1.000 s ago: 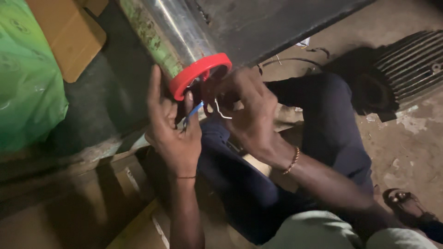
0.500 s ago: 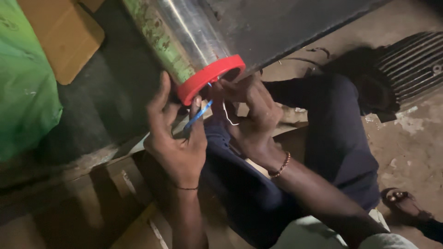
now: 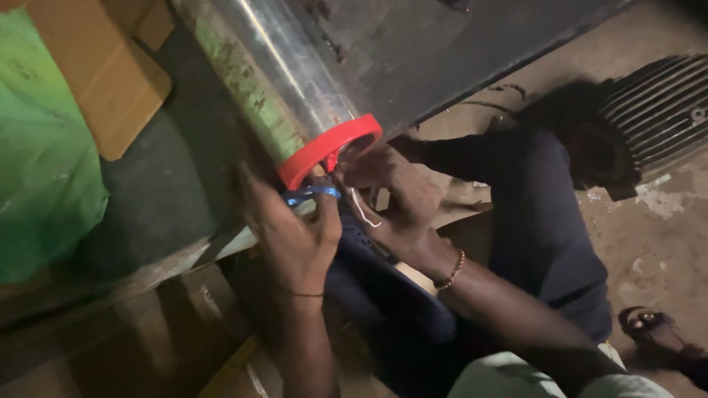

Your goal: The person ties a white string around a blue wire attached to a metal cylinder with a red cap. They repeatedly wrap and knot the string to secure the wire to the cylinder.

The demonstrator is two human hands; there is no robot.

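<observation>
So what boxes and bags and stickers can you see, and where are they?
Cardboard box: top left, flat, plain brown, leaning by the dark wall.
Green bag: far left edge, big, soft and crinkly.
Green label: a worn, patchy strip along the shiny metal tube, above its red end cap.
No screens or signs show.

Dim light is falling from above, glaring in a bright streak along the steel tube [image 3: 291,70]. The red cap [image 3: 330,147] is showing clearly (colours elsewhere are looking muddy). Deep shadow is swallowing the lower left, and motion blur is softening both hands.
</observation>
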